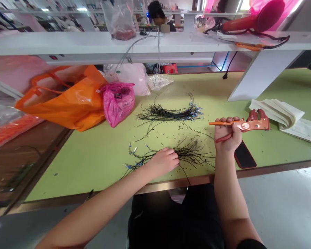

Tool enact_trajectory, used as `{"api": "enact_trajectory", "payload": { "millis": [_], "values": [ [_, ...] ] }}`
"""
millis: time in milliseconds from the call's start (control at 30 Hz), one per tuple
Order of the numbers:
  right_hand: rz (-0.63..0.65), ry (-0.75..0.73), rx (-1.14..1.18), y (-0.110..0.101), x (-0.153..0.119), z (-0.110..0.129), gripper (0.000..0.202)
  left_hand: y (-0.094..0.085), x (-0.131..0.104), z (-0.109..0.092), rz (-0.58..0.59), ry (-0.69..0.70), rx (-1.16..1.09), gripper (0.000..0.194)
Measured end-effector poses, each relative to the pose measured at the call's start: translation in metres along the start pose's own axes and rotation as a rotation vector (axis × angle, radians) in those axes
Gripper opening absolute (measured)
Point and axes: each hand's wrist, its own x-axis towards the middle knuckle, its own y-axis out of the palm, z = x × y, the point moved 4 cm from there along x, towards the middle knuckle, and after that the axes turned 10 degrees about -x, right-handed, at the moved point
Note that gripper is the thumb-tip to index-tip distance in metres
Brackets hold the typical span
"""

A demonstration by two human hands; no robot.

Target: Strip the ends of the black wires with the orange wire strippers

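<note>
My left hand (166,159) rests on the near bundle of black wires (190,152), its fingers curled over the strands. Whether it grips one wire or several, I cannot tell. Blue-tipped ends of this bundle poke out to the left of the hand. In my right hand (228,136) is a red and orange wire stripper (255,121), held above the table with its jaws pointing right. Behind the near bundle lies another bundle of black wires (168,112), with blue tips at its right end. Small dark scraps are scattered between the bundles.
A phone (245,154) lies by my right wrist, and folded papers (277,112) sit farther right. At the left are an orange bag (75,100) and a pink plastic bag (119,103). A white shelf (80,43) spans the back, with a person (157,14) beyond it.
</note>
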Motion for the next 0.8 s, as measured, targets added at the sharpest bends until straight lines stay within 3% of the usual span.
{"api": "enact_trajectory", "payload": {
  "millis": [200, 400, 467, 567, 700, 800],
  "values": [
    [0.000, 0.018, -0.001, 0.000, -0.002, -0.002, 0.015, -0.021, -0.013, 0.009, -0.252, -0.201, -0.051, 0.027],
    [0.012, 0.023, 0.027, 0.001, -0.001, -0.002, 0.017, -0.012, -0.003, 0.021, -0.207, -0.280, 0.087, 0.027],
    [0.008, 0.013, 0.051, 0.001, -0.001, 0.000, 0.017, -0.016, 0.013, 0.026, -0.243, -0.289, 0.109, 0.033],
    [0.002, 0.006, 0.068, 0.000, -0.001, 0.001, 0.018, -0.030, 0.057, 0.036, -0.271, -0.317, 0.162, 0.038],
    [-0.020, 0.022, 0.007, -0.003, 0.000, -0.007, 0.016, -0.031, 0.128, 0.051, -0.149, -0.257, 0.131, 0.024],
    [-0.033, 0.031, -0.010, -0.005, 0.000, -0.013, 0.015, -0.025, 0.161, 0.057, -0.124, -0.206, 0.079, 0.016]
  ]
}}
